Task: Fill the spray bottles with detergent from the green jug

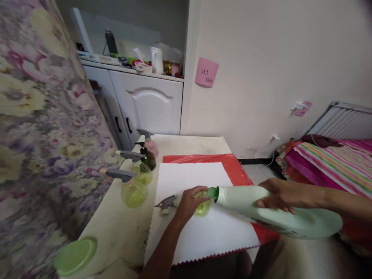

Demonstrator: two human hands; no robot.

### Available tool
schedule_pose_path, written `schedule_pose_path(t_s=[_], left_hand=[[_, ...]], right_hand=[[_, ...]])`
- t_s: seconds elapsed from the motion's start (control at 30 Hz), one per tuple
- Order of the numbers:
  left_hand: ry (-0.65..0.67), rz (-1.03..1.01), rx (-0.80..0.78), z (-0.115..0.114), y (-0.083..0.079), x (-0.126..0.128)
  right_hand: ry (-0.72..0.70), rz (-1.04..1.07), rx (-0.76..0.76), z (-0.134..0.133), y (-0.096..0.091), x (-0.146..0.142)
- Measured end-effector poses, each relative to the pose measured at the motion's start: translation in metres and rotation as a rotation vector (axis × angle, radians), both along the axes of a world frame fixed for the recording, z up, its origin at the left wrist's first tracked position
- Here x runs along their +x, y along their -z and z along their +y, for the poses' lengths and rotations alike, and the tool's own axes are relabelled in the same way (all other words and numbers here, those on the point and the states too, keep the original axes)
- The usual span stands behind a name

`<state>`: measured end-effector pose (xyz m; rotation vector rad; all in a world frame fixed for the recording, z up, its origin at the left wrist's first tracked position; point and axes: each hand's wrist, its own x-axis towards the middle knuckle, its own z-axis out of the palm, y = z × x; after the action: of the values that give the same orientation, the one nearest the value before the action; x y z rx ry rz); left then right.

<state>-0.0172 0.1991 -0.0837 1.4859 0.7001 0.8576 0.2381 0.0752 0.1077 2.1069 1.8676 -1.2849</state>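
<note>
My right hand (277, 195) is wrapped round a large pale green refill bottle (244, 197), which lies tilted almost level. Its green spout (213, 193) points left, right over the mouth of a small yellow-green spray bottle (202, 208). With its fingers closed round the neck, my left hand (192, 201) steadies that spray bottle on the white sheet (221, 232). A grey spray head (167, 204) lies on the sheet to the left of this hand. Whether liquid is flowing cannot be made out.
Two yellow-green spray bottles (134, 192), a dark pump bottle (149, 159) and a pink spray bottle (151, 147) line the table's left side. A green round lid (75, 255) sits at the near left. Red plastic (238, 172) edges the sheet. A floral curtain (43, 135) hangs left.
</note>
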Motion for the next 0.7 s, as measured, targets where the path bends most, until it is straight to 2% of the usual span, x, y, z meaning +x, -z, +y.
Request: schedule_pose_path(t_s=[0.17, 0.47, 0.7], left_hand=[[0.002, -0.004, 0.006, -0.001, -0.003, 0.000], [-0.001, -0.001, 0.015, -0.001, -0.006, 0.000], [0.006, 0.017, 0.028, -0.003, -0.010, -0.001]], right_hand=[[0.024, 0.035, 0.002, -0.003, 0.005, -0.001], [0.075, 0.193, 0.006, -0.010, 0.027, 0.008], [0.083, 0.221, 0.044, -0.015, 0.037, 0.011]])
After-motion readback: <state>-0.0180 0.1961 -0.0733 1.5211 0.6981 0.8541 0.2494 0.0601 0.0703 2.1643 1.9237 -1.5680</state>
